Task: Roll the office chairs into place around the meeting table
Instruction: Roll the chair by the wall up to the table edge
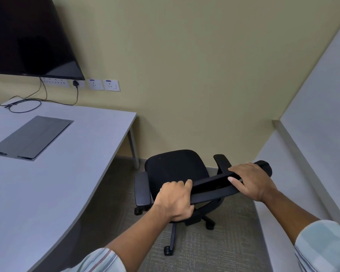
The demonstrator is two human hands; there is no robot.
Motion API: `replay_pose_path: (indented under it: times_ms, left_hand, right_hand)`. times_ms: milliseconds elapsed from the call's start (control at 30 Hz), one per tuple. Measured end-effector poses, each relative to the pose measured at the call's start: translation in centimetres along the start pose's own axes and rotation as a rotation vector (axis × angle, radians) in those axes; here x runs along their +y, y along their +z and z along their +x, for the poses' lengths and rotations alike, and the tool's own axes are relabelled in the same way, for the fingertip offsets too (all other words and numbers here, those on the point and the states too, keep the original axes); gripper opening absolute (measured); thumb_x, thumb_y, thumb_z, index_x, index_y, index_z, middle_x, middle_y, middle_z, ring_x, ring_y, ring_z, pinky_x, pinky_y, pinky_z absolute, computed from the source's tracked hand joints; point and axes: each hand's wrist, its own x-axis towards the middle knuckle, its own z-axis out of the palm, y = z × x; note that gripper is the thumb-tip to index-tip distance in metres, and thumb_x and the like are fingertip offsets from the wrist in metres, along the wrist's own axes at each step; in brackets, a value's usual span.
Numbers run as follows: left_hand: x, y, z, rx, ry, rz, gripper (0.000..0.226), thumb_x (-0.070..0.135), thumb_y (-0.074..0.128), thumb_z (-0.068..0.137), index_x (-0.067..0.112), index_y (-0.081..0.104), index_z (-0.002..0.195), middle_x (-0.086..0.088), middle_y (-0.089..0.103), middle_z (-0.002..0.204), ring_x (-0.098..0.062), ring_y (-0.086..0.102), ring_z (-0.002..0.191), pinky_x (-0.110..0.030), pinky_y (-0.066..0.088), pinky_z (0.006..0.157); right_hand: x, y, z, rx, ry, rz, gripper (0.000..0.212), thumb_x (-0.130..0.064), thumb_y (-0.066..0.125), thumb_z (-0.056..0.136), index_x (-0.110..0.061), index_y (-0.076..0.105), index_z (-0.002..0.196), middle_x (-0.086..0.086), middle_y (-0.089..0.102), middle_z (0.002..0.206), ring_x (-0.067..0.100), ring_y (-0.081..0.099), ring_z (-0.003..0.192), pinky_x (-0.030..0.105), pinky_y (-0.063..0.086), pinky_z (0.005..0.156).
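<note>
Head view. I log one black chair [175, 169] on the carpet [204, 250], near the corner of the room, just beside the right edge of the grey bench [47, 183]. Left hand [175, 201]: grip clamped on the near end of the chair's backrest top edge [214, 190]. Right hand [251, 179]: fingers laid over the far end of that edge, thumb against its face, holding it. Seat faces the yellow wall [204, 75]. Bench carries a grey cable hatch [33, 137] and loose cables [24, 105]. A dark screen [28, 36] hangs on the wall above sockets [103, 85].
</note>
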Motion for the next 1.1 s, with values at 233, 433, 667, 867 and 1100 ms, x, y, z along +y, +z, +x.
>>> replay_pose_path:
  times_ms: [233,433,667,867,1100]
  left_hand:
    - [-2.3,-0.1,-2.3,0.018,-0.082,0.004,0.070,0.076,0.041,0.089,0.016,0.052,0.121,-0.007,0.068,0.092,-0.033,0.068,0.077,-0.043,0.047,0.065]
    - [-3.1,-1.0,-2.8,-0.103,-0.198,-0.030,0.103,0.106,0.025,0.080,0.015,0.053,0.121,-0.006,0.067,0.088,-0.033,0.066,0.077,-0.044,0.045,0.068]
    - [-3.7,-0.4,-3.3,-0.061,-0.331,-0.063,0.117,0.107,0.021,0.078,0.015,0.047,0.145,-0.011,0.070,0.102,-0.036,0.069,0.088,-0.047,0.046,0.072]
    - [-3.3,-0.5,-2.5,-0.043,-0.449,-0.095,0.127,0.109,0.015,0.077,0.014,0.039,0.158,-0.011,0.071,0.105,-0.035,0.069,0.092,-0.047,0.049,0.076]
    - [-2.9,-0.9,-1.2,0.014,-0.625,-0.114,0.132,0.111,-0.002,0.072,0.018,0.047,0.153,-0.006,0.072,0.107,-0.030,0.070,0.094,-0.050,0.057,0.087]
  right_hand:
    - [-2.9,0.6,2.7,0.000,-0.077,0.041,0.068,-0.064,0.034,0.102,-0.018,0.074,0.131,0.001,0.078,0.121,0.028,0.070,0.111,0.050,0.049,0.104]
    - [-4.6,0.2,5.3,-0.036,-0.142,0.072,0.070,-0.066,0.034,0.100,-0.017,0.074,0.132,-0.001,0.077,0.125,0.028,0.069,0.114,0.050,0.049,0.105]
    - [-5.0,1.0,8.9,0.011,-0.266,0.081,0.060,-0.060,0.042,0.101,-0.017,0.075,0.125,-0.002,0.078,0.119,0.027,0.072,0.108,0.050,0.053,0.100]
    - [-4.3,1.4,12.9,0.027,-0.405,0.081,0.055,-0.056,0.045,0.101,-0.016,0.076,0.123,0.000,0.079,0.116,0.028,0.073,0.104,0.052,0.057,0.097]
    - [-4.3,1.7,17.9,0.047,-0.571,0.117,0.054,-0.057,0.046,0.101,-0.017,0.076,0.122,-0.003,0.079,0.116,0.024,0.073,0.106,0.049,0.056,0.098]
